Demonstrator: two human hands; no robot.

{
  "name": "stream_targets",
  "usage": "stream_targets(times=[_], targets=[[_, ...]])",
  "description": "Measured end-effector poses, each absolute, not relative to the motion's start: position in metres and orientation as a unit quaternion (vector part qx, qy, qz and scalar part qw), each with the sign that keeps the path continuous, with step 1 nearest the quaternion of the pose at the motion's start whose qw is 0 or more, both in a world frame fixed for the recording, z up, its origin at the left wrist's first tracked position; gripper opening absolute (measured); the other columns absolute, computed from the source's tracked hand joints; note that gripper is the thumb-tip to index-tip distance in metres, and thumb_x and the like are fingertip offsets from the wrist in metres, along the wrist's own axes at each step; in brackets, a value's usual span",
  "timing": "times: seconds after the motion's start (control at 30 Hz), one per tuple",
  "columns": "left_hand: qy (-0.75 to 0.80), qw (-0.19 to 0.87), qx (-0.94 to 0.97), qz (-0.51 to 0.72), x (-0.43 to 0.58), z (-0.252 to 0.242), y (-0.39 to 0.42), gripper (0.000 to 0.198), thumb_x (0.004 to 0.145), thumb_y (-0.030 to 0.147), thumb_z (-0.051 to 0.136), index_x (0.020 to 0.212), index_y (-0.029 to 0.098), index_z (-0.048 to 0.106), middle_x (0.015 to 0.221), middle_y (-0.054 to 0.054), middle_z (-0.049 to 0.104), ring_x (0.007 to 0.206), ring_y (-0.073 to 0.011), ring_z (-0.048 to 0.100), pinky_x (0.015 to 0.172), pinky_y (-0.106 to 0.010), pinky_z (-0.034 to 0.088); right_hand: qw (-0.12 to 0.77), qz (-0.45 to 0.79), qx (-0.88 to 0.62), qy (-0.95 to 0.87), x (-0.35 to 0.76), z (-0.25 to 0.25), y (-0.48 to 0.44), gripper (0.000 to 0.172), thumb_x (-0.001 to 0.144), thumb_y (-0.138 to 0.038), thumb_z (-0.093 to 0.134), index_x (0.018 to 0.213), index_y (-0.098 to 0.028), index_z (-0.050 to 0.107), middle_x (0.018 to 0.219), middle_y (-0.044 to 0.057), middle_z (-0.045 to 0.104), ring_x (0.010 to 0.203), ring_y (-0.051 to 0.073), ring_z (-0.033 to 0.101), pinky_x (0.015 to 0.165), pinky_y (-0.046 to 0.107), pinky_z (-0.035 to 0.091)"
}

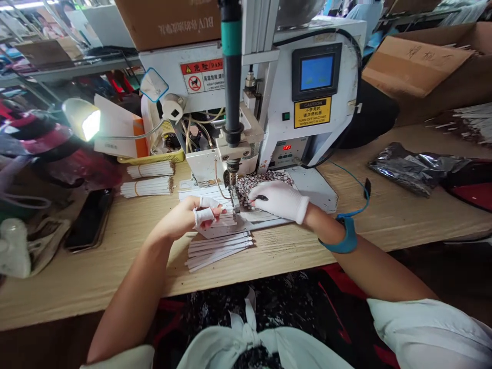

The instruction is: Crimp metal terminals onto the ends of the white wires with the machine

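The white strips (188, 195) lie side by side on the machine's pale plate (317, 190), just left of the metal tip (233, 179). My left hand (205, 212), with white covers on some fingers, is over their near ends, its fingertips drawn close together; I cannot tell whether a strip is pinched between them. My right hand (280, 200), in a white glove, is on the other side of the tip, thumb and fingers curved, fingertips at the edge of a heap of small dark-and-white pieces (265, 182); whether they pinch one I cannot tell. A blue band (344, 237) circles my right wrist, its blue cord (361, 207) running toward the machine (282, 92). Nearer me, a fan of loose strips (217, 250) rests on the wooden table (277, 256). Left of the plate lie two tied bundles (149, 187), and farther left a dark phone (89, 219). A lit lamp (86, 120) stands beyond it, and a crinkled plastic bag (413, 166) lies well to the right.
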State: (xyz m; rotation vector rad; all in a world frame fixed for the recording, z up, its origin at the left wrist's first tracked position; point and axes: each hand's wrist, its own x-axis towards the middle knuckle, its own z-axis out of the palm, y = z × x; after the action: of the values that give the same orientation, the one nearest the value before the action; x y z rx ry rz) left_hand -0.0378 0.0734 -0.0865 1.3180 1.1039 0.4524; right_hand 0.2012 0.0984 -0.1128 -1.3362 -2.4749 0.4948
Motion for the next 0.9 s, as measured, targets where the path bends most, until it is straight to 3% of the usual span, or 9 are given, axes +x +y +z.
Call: stream_targets(times=[0.17, 0.27, 0.57, 0.9], targets=[[0.466, 0.725, 0.428, 0.273, -0.041, -0.091, 0.083, 0.027, 0.068, 0.031, 0.072, 0.075, 0.009, 0.061, 0.063, -0.006, 0.066, 0.050, -0.0126, 0.061, 0.049, -0.021, 0.049, 0.184, 0.189, -0.434, -0.862, 0.208, -0.115, 0.100, 0.014, 0.078, -0.022, 0.057, 0.076, -0.021, 0.071, 0.080, -0.001, 0.073, 0.075, 0.017, 0.065, 0.066, 0.027, 0.044], [0.480, 0.725, 0.384, 0.310, -0.041, -0.092, 0.088, 0.013, 0.077, 0.021, 0.063, 0.075, 0.008, 0.058, 0.069, -0.009, 0.069, 0.053, -0.0137, 0.065, 0.052, -0.022, 0.053, 0.148, 0.229, -0.386, -0.881, 0.217, -0.116, 0.100, 0.015, 0.077, -0.024, 0.054, 0.075, -0.021, 0.069, 0.079, 0.000, 0.072, 0.073, 0.017, 0.064, 0.066, 0.027, 0.045], [0.495, 0.687, 0.411, 0.339, -0.045, -0.096, 0.089, 0.017, 0.089, 0.020, 0.049, 0.080, 0.008, 0.057, 0.081, -0.012, 0.072, 0.050, -0.0104, 0.064, 0.049, -0.020, 0.050, 0.121, 0.224, -0.376, -0.891, 0.214, -0.120, 0.101, 0.021, 0.079, -0.025, 0.047, 0.070, -0.022, 0.066, 0.074, 0.002, 0.070, 0.069, 0.019, 0.063, 0.063, 0.030, 0.045], [0.538, 0.637, 0.451, 0.318, -0.047, -0.103, 0.092, 0.018, 0.090, 0.014, 0.044, 0.074, 0.009, 0.051, 0.068, -0.006, 0.067, 0.042, -0.0076, 0.059, 0.042, -0.018, 0.045, 0.100, 0.209, -0.391, -0.891, 0.213, -0.118, 0.098, 0.022, 0.081, -0.032, 0.048, 0.071, -0.022, 0.065, 0.074, 0.005, 0.069, 0.070, 0.021, 0.063, 0.063, 0.032, 0.047]])
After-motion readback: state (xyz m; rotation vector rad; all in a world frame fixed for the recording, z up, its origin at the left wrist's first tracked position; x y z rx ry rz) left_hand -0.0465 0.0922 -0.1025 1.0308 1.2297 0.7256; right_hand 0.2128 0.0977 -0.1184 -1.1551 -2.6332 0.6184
